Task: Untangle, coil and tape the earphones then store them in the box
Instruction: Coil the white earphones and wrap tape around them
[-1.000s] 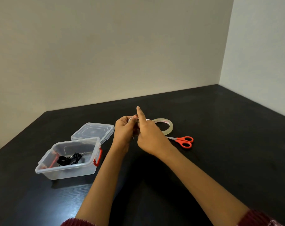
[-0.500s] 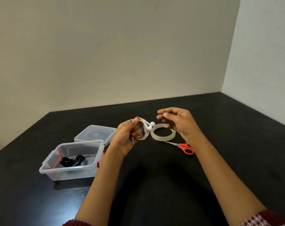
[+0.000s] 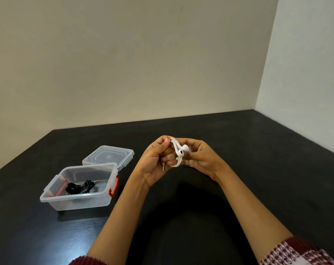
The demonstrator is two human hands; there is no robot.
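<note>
Two hands gripping coiled white wired earphones [image 3: 178,153].
Left hand [image 3: 154,161] is pinching the coil; right hand [image 3: 200,159] is closing around it, above the black table [image 3: 258,169].

Clear glossy plastic box [image 3: 82,196] and lid [image 3: 109,156], glossy white earphones [image 3: 180,153], matt black table [image 3: 277,159]
</note>
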